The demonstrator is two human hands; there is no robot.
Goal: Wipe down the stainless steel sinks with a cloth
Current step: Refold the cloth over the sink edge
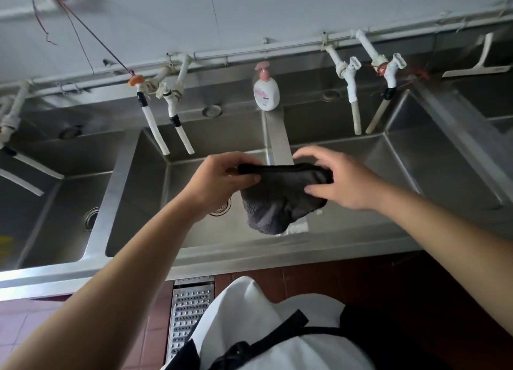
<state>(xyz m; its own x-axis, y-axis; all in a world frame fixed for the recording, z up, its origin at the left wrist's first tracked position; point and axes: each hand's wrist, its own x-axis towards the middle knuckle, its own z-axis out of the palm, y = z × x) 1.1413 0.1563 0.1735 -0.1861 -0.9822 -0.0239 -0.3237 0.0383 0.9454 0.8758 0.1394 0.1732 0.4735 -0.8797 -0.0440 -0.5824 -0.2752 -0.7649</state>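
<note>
**Op:** My left hand [222, 179] has its grip pinched on the nine-o'clock end of the dark cloth [280, 200]; my right hand [337, 180] holds the three-o'clock end, thumb under, fingers curled over the top edge. Both are clamped on fabric, neither slack.

**Spotter:** Where does the cloth sit?

**Op:** In the air above the middle sink [194, 230], stretched along its top edge, the rest sagging toward six o'clock, clear of the steel. The drain [223, 207] shows just beside my left wrist.

**Spotter:** Advice for this step?

**Op:** I'd judge it's folding. Make a flat pad before lowering it. The soap bottle [266, 89] at twelve o'clock and the hoses [181, 135] at eleven need avoiding.
</note>
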